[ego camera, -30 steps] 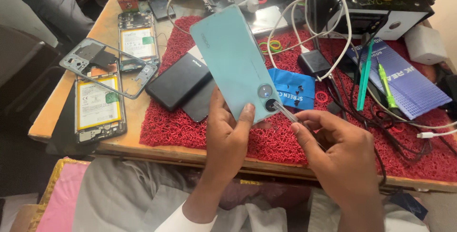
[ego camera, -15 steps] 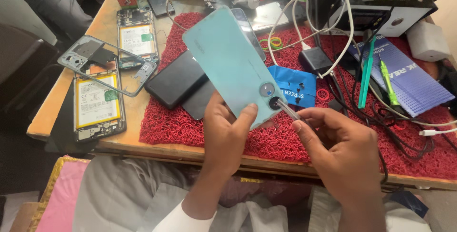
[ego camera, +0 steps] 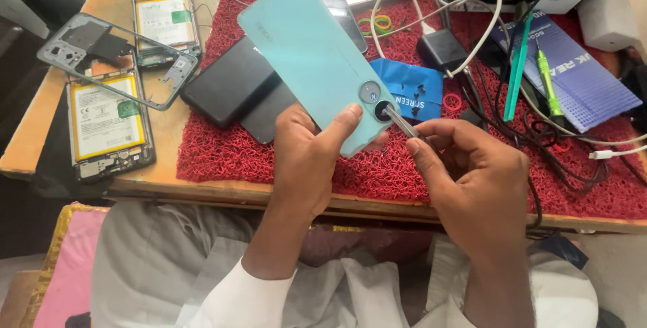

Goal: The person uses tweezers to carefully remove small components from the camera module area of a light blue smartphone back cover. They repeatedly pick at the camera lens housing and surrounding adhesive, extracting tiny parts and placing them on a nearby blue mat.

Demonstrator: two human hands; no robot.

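Head view: a turquoise phone (ego camera: 310, 52) is worked on with metal tweezers (ego camera: 400, 123) above a red mat (ego camera: 269, 159).

The phone's lower end is gripped by the left hand (ego camera: 306, 159), back upward, tilted. The tweezers, pinched closed in the right hand (ego camera: 472, 180), are touched to its lower camera lens. Left of the mat, an opened phone (ego camera: 108, 122) is laid.

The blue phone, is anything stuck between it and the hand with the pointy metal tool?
Nothing visible blocks it. The left hand holds the blue phone up over the red mat. The right hand pinches the metal tool, and its tip already meets the lower round camera ring on the phone's back.
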